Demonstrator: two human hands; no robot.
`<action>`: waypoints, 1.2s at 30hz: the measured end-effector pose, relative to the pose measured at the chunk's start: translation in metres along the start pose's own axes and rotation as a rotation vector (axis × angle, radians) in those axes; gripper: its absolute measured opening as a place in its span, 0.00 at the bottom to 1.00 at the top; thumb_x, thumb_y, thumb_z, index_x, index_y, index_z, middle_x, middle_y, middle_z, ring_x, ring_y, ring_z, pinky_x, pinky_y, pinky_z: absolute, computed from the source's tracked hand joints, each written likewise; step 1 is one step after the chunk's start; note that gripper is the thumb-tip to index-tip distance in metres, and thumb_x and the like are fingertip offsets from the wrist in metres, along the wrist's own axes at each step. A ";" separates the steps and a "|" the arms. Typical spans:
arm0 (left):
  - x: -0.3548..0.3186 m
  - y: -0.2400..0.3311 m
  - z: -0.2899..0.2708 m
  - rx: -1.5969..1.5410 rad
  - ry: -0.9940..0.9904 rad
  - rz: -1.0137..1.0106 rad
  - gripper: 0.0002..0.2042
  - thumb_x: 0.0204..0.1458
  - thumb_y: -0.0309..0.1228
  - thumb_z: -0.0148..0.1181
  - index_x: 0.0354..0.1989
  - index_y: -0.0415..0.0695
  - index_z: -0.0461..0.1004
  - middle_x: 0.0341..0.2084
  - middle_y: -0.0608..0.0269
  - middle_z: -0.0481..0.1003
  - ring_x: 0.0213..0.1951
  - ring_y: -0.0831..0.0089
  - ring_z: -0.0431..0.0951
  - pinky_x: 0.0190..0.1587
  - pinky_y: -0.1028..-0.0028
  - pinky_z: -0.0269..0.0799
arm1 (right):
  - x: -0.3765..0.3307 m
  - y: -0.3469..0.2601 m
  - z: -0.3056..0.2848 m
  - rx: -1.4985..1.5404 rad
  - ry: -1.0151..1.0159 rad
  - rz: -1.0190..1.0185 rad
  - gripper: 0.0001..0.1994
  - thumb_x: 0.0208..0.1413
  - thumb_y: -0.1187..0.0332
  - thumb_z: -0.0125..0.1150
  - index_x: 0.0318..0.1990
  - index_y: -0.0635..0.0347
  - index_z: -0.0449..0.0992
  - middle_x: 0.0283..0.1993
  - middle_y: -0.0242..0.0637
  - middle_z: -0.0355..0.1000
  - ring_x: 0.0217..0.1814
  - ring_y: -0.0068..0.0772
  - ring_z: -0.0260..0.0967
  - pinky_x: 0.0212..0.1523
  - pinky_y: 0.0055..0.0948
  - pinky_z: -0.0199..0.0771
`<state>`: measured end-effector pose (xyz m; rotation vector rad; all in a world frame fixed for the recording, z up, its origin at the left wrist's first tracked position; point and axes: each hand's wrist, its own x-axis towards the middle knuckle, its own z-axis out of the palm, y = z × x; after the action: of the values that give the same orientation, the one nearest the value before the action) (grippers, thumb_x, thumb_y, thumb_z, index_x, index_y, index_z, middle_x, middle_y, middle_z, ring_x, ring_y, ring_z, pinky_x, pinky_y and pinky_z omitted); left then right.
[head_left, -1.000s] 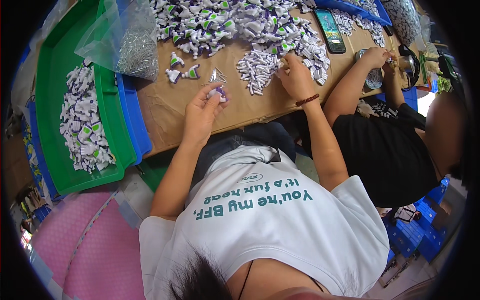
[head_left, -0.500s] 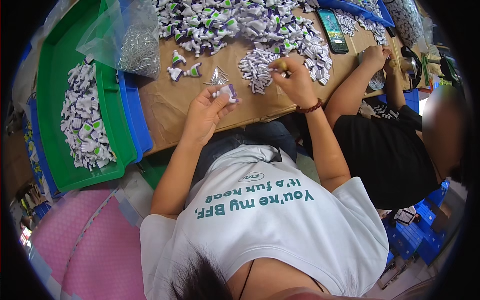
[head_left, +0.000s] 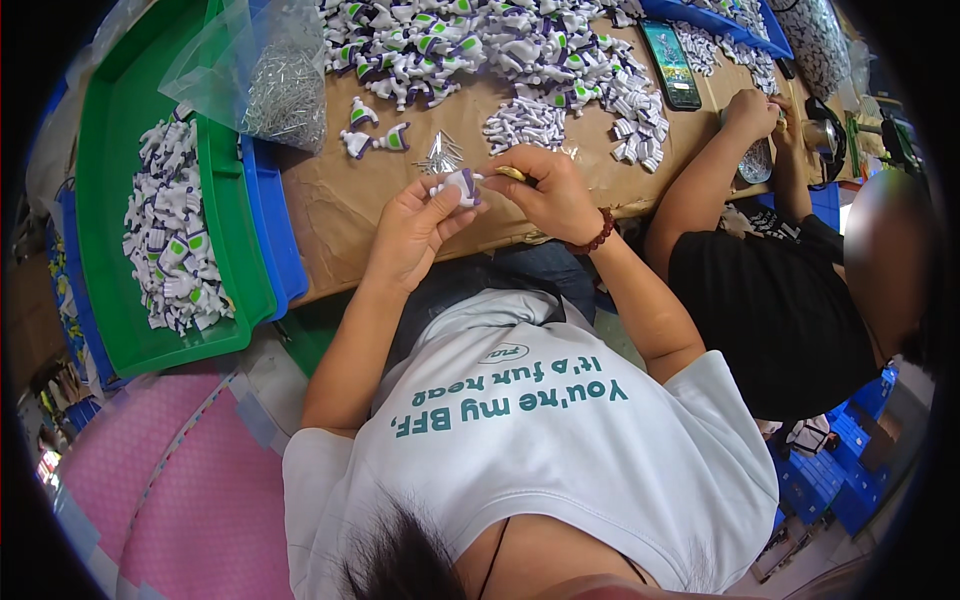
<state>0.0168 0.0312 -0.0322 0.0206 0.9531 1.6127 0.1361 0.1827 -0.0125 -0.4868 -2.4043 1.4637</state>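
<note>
My left hand (head_left: 415, 220) is closed on a white-and-purple toy figure body (head_left: 464, 188), held upright between thumb and fingers above the table's near edge. Against the toy's right side are the pinched fingertips of my right hand (head_left: 560, 200). A small yellowish tool (head_left: 514, 173) shows in that hand; its tip and any small part at the fingertips are hidden. Just beyond the toy lie loose metal pins (head_left: 440, 155). Several toy bodies (head_left: 361, 113) rest to their left, and small white ribbed parts (head_left: 525, 122) are heaped to the right.
A big pile of toy bodies (head_left: 460, 45) covers the far table. At left, a green tray (head_left: 265, 300) holds more, beside a clear bag of pins (head_left: 285, 95). A phone (head_left: 672, 65) lies far right, near a co-worker's arms (head_left: 705, 170).
My right hand has come left from above the small white parts to meet the toy body. My left hand stays in nearly the same place, still holding the toy.
</note>
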 end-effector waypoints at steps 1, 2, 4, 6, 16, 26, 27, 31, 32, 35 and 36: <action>0.000 0.000 0.000 -0.003 -0.003 -0.002 0.12 0.53 0.27 0.54 0.43 0.35 0.66 0.38 0.57 0.72 0.39 0.65 0.77 0.40 0.79 0.75 | 0.000 -0.001 0.000 -0.002 -0.002 -0.001 0.06 0.47 0.76 0.60 0.34 0.63 0.76 0.29 0.37 0.72 0.29 0.25 0.69 0.31 0.22 0.67; 0.000 0.000 0.000 -0.005 -0.005 -0.002 0.12 0.53 0.27 0.54 0.43 0.35 0.66 0.38 0.57 0.72 0.38 0.65 0.77 0.40 0.79 0.75 | -0.001 -0.001 0.000 -0.002 -0.003 0.009 0.06 0.47 0.76 0.60 0.34 0.63 0.76 0.28 0.37 0.72 0.29 0.25 0.69 0.31 0.22 0.67; 0.000 -0.001 0.000 -0.009 -0.006 -0.002 0.12 0.53 0.27 0.55 0.43 0.35 0.66 0.37 0.56 0.73 0.38 0.65 0.77 0.40 0.79 0.75 | -0.001 -0.003 0.000 -0.001 -0.006 0.028 0.05 0.47 0.75 0.60 0.34 0.63 0.76 0.28 0.37 0.72 0.28 0.25 0.69 0.31 0.22 0.67; -0.001 0.000 0.000 -0.002 -0.008 -0.002 0.12 0.53 0.27 0.55 0.43 0.35 0.66 0.37 0.56 0.73 0.38 0.65 0.77 0.40 0.79 0.75 | -0.001 -0.003 0.001 0.018 -0.008 0.034 0.05 0.47 0.75 0.60 0.34 0.63 0.76 0.27 0.37 0.72 0.28 0.25 0.69 0.30 0.22 0.67; -0.001 0.002 -0.002 -0.090 -0.006 -0.065 0.11 0.53 0.27 0.54 0.42 0.35 0.67 0.36 0.56 0.73 0.38 0.66 0.77 0.39 0.80 0.75 | -0.002 -0.005 0.002 -0.006 0.008 -0.046 0.06 0.45 0.78 0.60 0.33 0.63 0.75 0.27 0.38 0.71 0.27 0.33 0.69 0.28 0.25 0.66; 0.001 0.001 -0.015 -0.142 0.004 -0.154 0.09 0.53 0.26 0.54 0.41 0.36 0.69 0.35 0.60 0.73 0.37 0.72 0.76 0.38 0.81 0.75 | -0.010 -0.010 0.006 -0.326 0.059 -0.433 0.15 0.32 0.84 0.55 0.32 0.62 0.73 0.27 0.38 0.66 0.28 0.38 0.67 0.26 0.30 0.66; 0.001 0.003 -0.014 -0.119 0.011 -0.162 0.09 0.53 0.25 0.54 0.41 0.37 0.69 0.35 0.60 0.73 0.37 0.72 0.76 0.38 0.81 0.75 | -0.012 -0.008 0.009 -0.341 0.063 -0.437 0.15 0.32 0.84 0.55 0.33 0.62 0.73 0.27 0.38 0.66 0.28 0.38 0.67 0.26 0.30 0.66; 0.005 -0.003 -0.018 -0.032 0.044 -0.144 0.09 0.52 0.25 0.54 0.40 0.37 0.69 0.35 0.61 0.73 0.37 0.72 0.76 0.39 0.79 0.75 | -0.019 -0.001 0.015 -0.368 0.054 -0.425 0.16 0.32 0.84 0.55 0.35 0.61 0.73 0.27 0.37 0.66 0.29 0.38 0.67 0.26 0.31 0.67; 0.005 -0.004 -0.017 0.011 0.049 -0.134 0.09 0.52 0.25 0.54 0.40 0.37 0.69 0.35 0.60 0.73 0.37 0.72 0.76 0.39 0.79 0.75 | -0.020 0.001 0.014 -0.319 0.039 -0.374 0.14 0.34 0.81 0.56 0.34 0.60 0.73 0.28 0.37 0.67 0.29 0.39 0.67 0.27 0.32 0.68; 0.003 -0.002 -0.009 0.124 0.049 -0.097 0.09 0.53 0.25 0.54 0.41 0.37 0.68 0.36 0.59 0.73 0.37 0.71 0.76 0.40 0.79 0.75 | -0.021 0.007 0.006 -0.177 0.054 -0.166 0.10 0.40 0.77 0.58 0.34 0.60 0.74 0.30 0.39 0.69 0.30 0.42 0.68 0.30 0.35 0.70; 0.002 -0.002 -0.005 0.153 0.040 -0.082 0.09 0.53 0.25 0.54 0.41 0.37 0.67 0.35 0.58 0.74 0.37 0.70 0.77 0.39 0.79 0.75 | -0.021 0.013 -0.004 -0.133 0.101 -0.060 0.10 0.42 0.77 0.57 0.35 0.60 0.74 0.31 0.40 0.70 0.31 0.44 0.69 0.31 0.36 0.70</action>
<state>0.0155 0.0296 -0.0375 0.0536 1.0927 1.4670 0.1582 0.1823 -0.0234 -0.5017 -2.4242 1.2300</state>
